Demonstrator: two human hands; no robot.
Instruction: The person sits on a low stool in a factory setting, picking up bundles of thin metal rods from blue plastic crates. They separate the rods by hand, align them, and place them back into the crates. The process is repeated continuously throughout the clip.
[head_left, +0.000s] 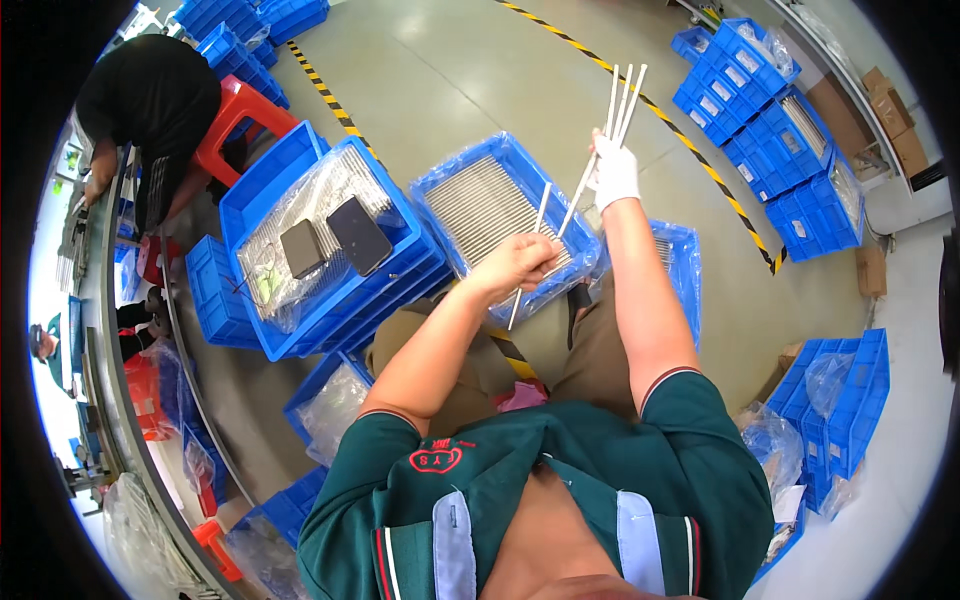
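Observation:
My right hand (614, 172), in a white glove, grips a small bundle of thin white rods (620, 105) that fan upward from the fist. My left hand (517, 262) is bare and pinches a single white rod (530, 260) that slants down past my knee. Both hands hover over a blue crate (437, 186) lined with clear plastic and filled with rows of the same thin rods. I am seated, wearing a green shirt and brown trousers.
A second blue crate (250, 200) at my left holds a plastic bag with a black phone (358, 235) and a dark wallet-like case (301, 248) on top. Stacked blue crates (760, 120) stand at the right. Another person in black (150, 100) sits on a red stool far left.

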